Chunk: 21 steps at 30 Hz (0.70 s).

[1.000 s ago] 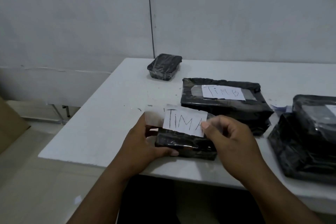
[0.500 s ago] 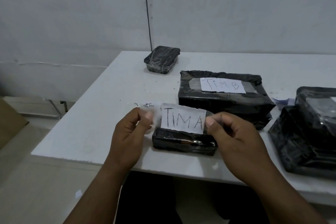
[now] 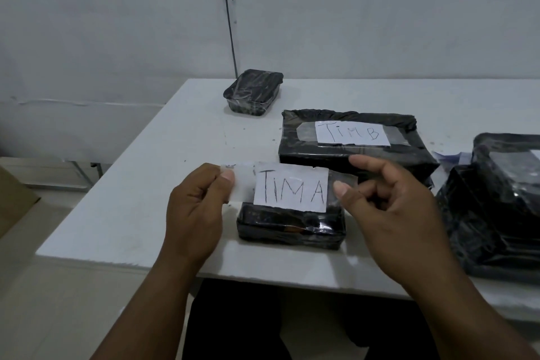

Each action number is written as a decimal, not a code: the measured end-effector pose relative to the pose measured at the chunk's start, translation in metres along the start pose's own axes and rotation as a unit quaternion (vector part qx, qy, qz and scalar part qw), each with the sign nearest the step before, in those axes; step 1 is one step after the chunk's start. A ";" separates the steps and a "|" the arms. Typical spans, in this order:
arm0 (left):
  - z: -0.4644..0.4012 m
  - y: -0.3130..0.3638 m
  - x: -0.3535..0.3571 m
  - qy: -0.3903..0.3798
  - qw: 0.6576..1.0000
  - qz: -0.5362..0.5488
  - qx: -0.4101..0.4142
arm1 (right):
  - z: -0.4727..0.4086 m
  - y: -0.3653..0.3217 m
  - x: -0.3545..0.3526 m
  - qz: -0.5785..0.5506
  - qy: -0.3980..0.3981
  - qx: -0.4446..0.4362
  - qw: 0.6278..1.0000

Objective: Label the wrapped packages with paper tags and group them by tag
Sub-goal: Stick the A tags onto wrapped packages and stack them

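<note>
A white paper tag reading "TIM A" sits on a strip of clear tape, held just above a small black wrapped package near the table's front edge. My left hand pinches the tape's left end between thumb and forefinger. My right hand pinches the tape's right end with its thumb. Behind lies a larger black package with a taped tag reading "TIM B".
A small black wrapped tray stands at the far left of the white table. Stacked black packages fill the right edge, one with a tag partly out of frame. A cardboard box stands on the floor at left.
My left hand left the small package's side and took the tape's left end. The tag now hangs stretched between both hands over the package.
</note>
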State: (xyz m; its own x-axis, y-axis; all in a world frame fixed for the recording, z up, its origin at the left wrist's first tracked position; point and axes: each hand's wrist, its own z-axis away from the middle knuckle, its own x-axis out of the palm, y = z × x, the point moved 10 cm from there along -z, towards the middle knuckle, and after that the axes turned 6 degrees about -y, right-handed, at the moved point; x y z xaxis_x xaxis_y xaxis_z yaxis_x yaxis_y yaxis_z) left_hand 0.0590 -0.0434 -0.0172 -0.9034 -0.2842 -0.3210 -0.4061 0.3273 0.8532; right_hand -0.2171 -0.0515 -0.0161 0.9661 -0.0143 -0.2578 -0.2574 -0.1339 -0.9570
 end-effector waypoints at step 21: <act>0.002 -0.031 0.015 -0.033 0.997 0.026 -0.071 | -0.005 0.021 -0.001 0.055 -0.017 0.039 0.998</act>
State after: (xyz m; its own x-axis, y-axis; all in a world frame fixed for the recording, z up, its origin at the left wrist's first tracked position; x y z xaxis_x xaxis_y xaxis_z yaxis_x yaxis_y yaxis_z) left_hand 0.0579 -0.0560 -0.0487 -0.9320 -0.2078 -0.2969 -0.3386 0.2072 0.9178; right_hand -0.2235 -0.0596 -0.0349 0.9308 0.0092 -0.3654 -0.3644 -0.0556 -0.9296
